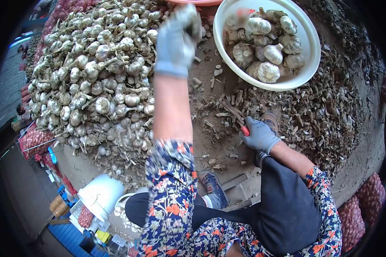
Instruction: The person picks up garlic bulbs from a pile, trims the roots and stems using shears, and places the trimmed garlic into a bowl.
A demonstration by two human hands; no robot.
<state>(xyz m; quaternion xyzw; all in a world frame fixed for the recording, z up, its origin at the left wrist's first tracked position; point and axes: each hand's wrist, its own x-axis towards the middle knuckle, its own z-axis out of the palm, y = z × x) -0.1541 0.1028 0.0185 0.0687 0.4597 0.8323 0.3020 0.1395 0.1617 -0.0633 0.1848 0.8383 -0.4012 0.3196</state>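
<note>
The left hand (pixel 176 40), in a grey glove, is up by the big heap of garlic (pixel 94 73). It is blurry, so I cannot tell if its fingers grip anything. The right hand (pixel 259 136) is curled tight round a red-handled cutter (pixel 245 129), low over the dirt (pixel 210 92), below the white bowl (pixel 289 83).

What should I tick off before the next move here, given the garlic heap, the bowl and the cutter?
1. Left hand holds a bulb: cannot tell, it is motion-blurred.
2. Right hand grips the red-handled cutter: ok.
3. Cutter blades apart from the fingers: cannot tell, the blades are hidden.
4. Garlic heap within the left hand's reach: ok, the hand is raised at its edge.
5. White bowl has room: ok, the bulbs lie below its rim.
6. Gloves on both hands: ok.
</note>
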